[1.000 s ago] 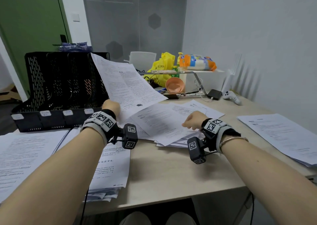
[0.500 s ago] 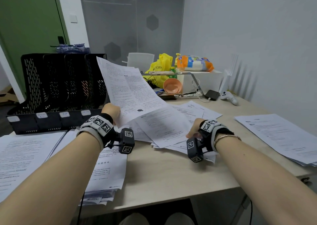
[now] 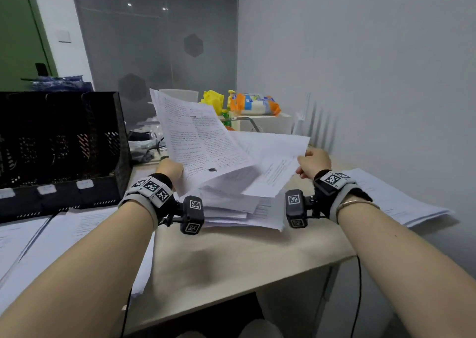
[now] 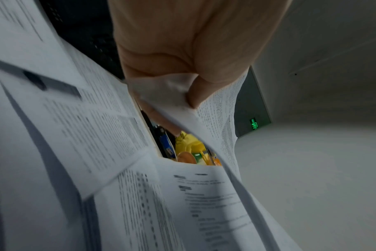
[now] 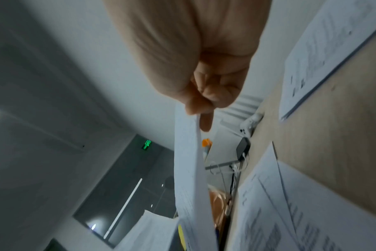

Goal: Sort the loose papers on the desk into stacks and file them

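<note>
My left hand (image 3: 170, 169) pinches the lower left corner of a printed sheet (image 3: 198, 142) that stands tilted up above the desk; the left wrist view shows the thumb (image 4: 195, 91) pressing the crumpled corner (image 4: 161, 88). My right hand (image 3: 313, 162) pinches the right edge of a second sheet (image 3: 275, 162), lifted off a loose pile of papers (image 3: 231, 209) in the middle of the desk. In the right wrist view that sheet (image 5: 189, 169) shows edge-on, held between thumb and fingers (image 5: 206, 122).
A black mesh file rack (image 3: 61, 144) with several slots stands at the back left. Paper stacks lie at the front left (image 3: 38, 247) and at the right (image 3: 391, 198). A yellow bag (image 3: 213, 100), an orange packet (image 3: 253, 104) and cables sit at the back.
My right hand took hold of a sheet from the pile and lifted it up and to the right. The left hand raised its sheet higher. The head view has tilted upward.
</note>
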{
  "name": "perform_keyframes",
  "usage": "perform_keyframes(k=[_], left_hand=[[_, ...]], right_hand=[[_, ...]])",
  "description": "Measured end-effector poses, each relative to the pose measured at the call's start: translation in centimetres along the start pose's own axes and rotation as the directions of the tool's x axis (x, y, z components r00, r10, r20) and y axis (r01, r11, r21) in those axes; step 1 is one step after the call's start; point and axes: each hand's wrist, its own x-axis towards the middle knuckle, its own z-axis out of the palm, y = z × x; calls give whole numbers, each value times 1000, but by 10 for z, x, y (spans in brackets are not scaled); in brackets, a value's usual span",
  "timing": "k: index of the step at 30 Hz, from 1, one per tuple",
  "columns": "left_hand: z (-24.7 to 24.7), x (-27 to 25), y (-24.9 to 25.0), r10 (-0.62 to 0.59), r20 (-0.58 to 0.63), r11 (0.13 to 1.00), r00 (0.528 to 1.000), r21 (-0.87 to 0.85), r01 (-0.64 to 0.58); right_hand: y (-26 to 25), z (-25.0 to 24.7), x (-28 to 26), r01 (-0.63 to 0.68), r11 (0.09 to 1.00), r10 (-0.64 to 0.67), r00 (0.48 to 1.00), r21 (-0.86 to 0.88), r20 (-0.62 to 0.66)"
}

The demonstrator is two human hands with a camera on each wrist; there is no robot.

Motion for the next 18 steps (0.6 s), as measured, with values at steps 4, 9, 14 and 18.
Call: perform_keyframes(k=[4, 9, 14, 18], left_hand=[[37, -8, 21, 29, 87, 1000, 996, -12, -28], [89, -24, 49, 78, 183, 997, 980, 7, -80], [139, -36, 68, 117, 248, 989, 962, 63, -137], [177, -28, 75, 111, 301, 992, 947, 24, -124]], right_hand=[[11, -47, 11, -68, 991, 79, 992, 114, -94], [37, -105, 26, -149, 953, 197, 967, 263, -164], [65, -158, 31, -180, 935, 263, 929, 304, -260], [86, -193, 33, -220, 924, 317, 898, 312, -305]])
